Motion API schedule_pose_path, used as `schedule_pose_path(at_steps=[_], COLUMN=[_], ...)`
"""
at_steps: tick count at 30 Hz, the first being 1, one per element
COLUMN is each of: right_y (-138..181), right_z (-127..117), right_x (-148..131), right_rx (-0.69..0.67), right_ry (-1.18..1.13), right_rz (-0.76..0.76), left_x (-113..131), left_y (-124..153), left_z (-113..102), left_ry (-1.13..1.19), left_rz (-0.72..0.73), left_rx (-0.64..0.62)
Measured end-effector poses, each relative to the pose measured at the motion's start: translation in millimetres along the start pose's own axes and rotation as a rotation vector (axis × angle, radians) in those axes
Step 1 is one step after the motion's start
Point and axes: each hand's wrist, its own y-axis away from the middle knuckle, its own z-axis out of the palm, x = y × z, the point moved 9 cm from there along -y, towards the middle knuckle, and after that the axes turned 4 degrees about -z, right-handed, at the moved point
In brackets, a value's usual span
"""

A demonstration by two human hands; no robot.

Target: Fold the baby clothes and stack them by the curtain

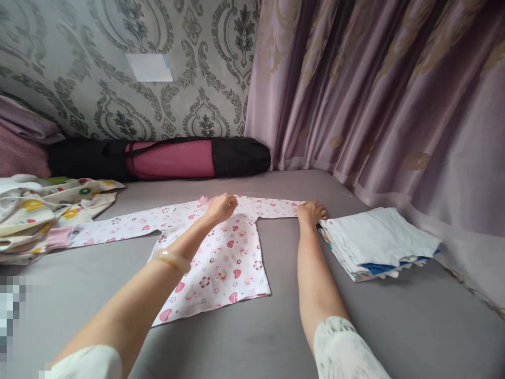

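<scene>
A white long-sleeved child's shirt (221,263) with pink hearts and small flowers lies spread on the grey bed sheet, both sleeves stretched out sideways. At its neckline is my left hand (223,207), fingers curled closed on the fabric near the collar; a pale bangle (172,259) circles that forearm. My right hand (312,212) grips the end of the right sleeve (276,207), covering its cuff. The pink cuff (59,237) of the other sleeve lies flat at the left, beside a pile of patterned clothes.
A stack of folded white and blue clothes (381,237) sits just right of my right hand. Patterned clothes (79,197) are heaped at the left. Along the wall lies a long black and maroon bag (169,159). Purple curtains (355,95) hang down to the bed (244,342) at the right.
</scene>
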Motion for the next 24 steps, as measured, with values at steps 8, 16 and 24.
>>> schedule_pose_path(at_steps=[8,16,24], right_y=[-11.5,-17.6,-32.5], right_z=[2.9,6.7,-2.0], right_x=[7.8,14.0,3.7], right_rx=[0.011,-0.009,-0.087], right_ry=[0.018,-0.015,-0.146], right_rz=[0.039,0.063,0.016], left_x=[15.5,11.7,8.9], left_y=[-77.8,-91.7,-82.0], left_z=[41.7,62.9,52.7], left_ry=[0.006,-0.015,0.023], left_rz=[-0.03,-0.027,-0.131], left_rx=[-0.043,-0.086,0.075])
